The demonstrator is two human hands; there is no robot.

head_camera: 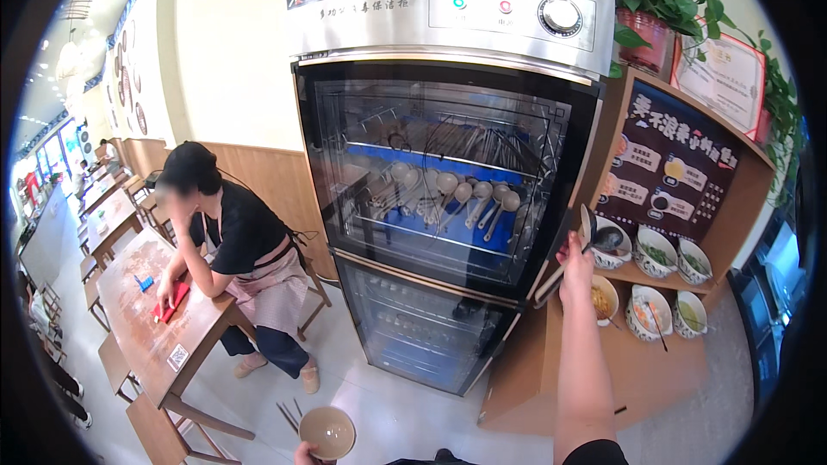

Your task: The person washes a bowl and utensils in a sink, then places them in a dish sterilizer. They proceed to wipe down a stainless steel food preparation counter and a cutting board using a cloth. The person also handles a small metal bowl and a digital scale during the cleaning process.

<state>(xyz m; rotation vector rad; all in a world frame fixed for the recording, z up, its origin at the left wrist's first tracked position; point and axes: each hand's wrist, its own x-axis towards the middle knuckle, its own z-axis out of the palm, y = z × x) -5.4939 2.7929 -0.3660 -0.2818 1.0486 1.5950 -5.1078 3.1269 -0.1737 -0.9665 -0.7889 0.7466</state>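
My left hand [309, 453], at the bottom edge, grips a tan bowl [327, 434] by its side. Dark chopsticks [288, 414] stick out beside the bowl on its left. A pale long-handled spoon [586, 225] is in my right hand [576, 268], raised beside the right edge of the disinfection cabinet [452, 29]. The cabinet's glass door [413, 265] looks closed. Through the glass, several similar spoons [446, 184] lie on a blue-lined shelf, with a pile of chopsticks [484, 142] behind them.
Right of the cabinet, a wooden condiment stand [743, 161] bears patterned bowls [658, 255] of food and a black ladle [607, 240]. At left, a seated person [239, 232] leans on a wooden table [129, 310], a hand on a red item [173, 302]. Stools [155, 426] stand alongside.
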